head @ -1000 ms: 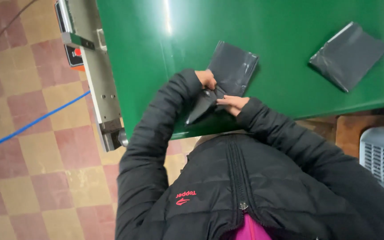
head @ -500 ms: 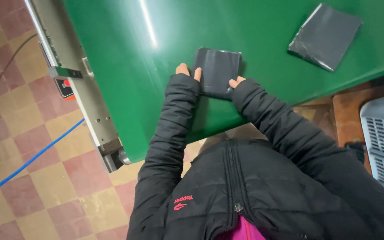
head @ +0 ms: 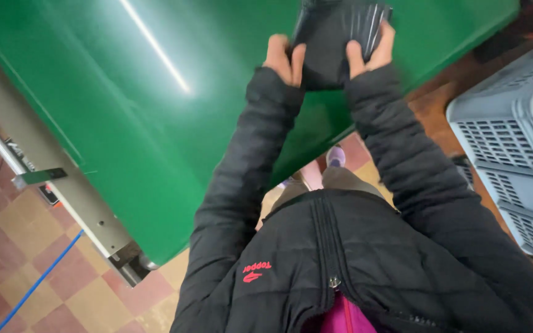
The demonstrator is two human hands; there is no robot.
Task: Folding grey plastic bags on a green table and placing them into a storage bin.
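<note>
Both your arms have stretched farther out across the green conveyor belt (head: 155, 123) since a moment ago, carrying the dark grey plastic bag (head: 334, 37) along. Your left hand (head: 284, 58) pinches its left edge, your right hand (head: 368, 52) its right edge, beside a grey plastic crate (head: 513, 142).

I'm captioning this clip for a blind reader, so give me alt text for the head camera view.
Seen from above, a person in a black jacket holds a dark folded bag between the left hand and the right hand over a green table. A grey crate stands to the right on a checkered floor.
</note>
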